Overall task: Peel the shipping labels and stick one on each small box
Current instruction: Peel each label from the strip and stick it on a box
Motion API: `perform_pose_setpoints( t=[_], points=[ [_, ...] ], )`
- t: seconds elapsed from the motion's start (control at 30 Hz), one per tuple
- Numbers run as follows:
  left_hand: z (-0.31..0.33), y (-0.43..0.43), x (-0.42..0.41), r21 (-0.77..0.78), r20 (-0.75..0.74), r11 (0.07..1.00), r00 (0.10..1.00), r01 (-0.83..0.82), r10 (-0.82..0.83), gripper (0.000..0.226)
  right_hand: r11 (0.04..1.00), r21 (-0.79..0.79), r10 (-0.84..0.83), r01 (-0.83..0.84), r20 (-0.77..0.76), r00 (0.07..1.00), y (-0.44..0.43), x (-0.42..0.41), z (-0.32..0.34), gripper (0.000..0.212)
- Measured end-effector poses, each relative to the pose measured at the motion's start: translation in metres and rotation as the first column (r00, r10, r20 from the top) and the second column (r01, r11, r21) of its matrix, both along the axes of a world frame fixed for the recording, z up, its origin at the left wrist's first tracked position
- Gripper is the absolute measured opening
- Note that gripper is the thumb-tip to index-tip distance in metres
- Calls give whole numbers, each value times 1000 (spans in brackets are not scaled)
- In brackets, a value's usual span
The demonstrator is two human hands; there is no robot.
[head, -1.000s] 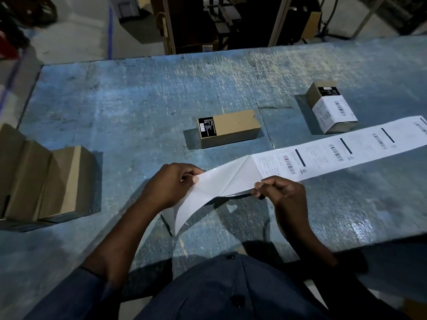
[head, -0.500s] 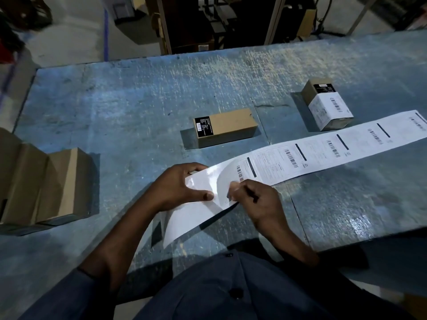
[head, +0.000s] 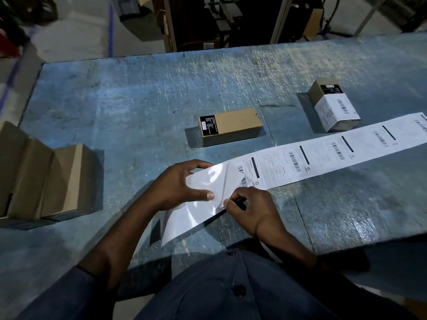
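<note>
Our left hand [head: 178,185] grips one label strip [head: 323,158] by its bare backing; our right hand [head: 251,209] pinches a label corner. On the worktop [head: 138,100] beyond: one bare box [head: 233,125], one labelled box [head: 332,107] — perhaps three side boxes [head: 46,176].

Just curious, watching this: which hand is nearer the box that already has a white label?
Right. The right hand pinches the label strip, nearer the camera and left of that box; the left hand is farther left.

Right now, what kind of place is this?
Likely a warehouse packing bench: a scuffed blue worktable, a strip of shipping labels laid across it, a plain small box and a labelled box, with dark racking behind.
</note>
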State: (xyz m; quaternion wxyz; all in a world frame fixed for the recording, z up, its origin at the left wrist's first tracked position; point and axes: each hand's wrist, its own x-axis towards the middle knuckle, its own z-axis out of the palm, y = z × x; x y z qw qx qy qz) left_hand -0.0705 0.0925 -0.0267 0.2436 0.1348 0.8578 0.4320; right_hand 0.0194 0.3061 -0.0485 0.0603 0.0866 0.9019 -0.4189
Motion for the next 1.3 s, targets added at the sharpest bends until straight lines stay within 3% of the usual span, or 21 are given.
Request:
perform_pose_setpoints(
  t=[0.37,0.7,0.87,0.97,1.0,1.07,1.1,1.13,1.2,1.3],
  points=[
    [-5,-19,-11,-100,-56,994,998,-33,27,63,880,-453,-133,139,46,990,45,-3,11,24],
    [-8,-33,-17,-257,-113,965,994,-41,12,75,807,-591,-23,4,-25,999,102,7,31,13],
    [-5,-29,-18,-307,-101,952,995,-11,-21,80,726,-686,-125,41,-73,989,121,2,42,19],
    [5,-13,-7,-446,-298,893,950,-54,-92,90,729,-684,-120,20,-100,988,114,0,44,21],
    [12,-4,1,-427,-438,897,894,-112,-96,82,748,-663,-103,-2,-119,987,109,0,44,22],
    [29,17,20,-225,-636,960,771,-164,-17,47,801,-594,-27,-76,-163,986,94,-3,44,22],
    [38,27,30,-99,-603,985,796,-141,53,29,818,-565,8,-108,-177,984,85,-5,44,22],
    [45,35,36,5,-469,992,876,-125,113,25,829,-543,33,-130,-185,982,76,-7,42,22],
    [48,48,46,108,-147,986,979,-128,143,36,845,-509,74,-166,-195,978,59,-11,38,16],
    [24,54,53,88,-143,991,984,-99,110,18,834,-511,123,-210,-200,972,42,-17,35,11]
  ],
)
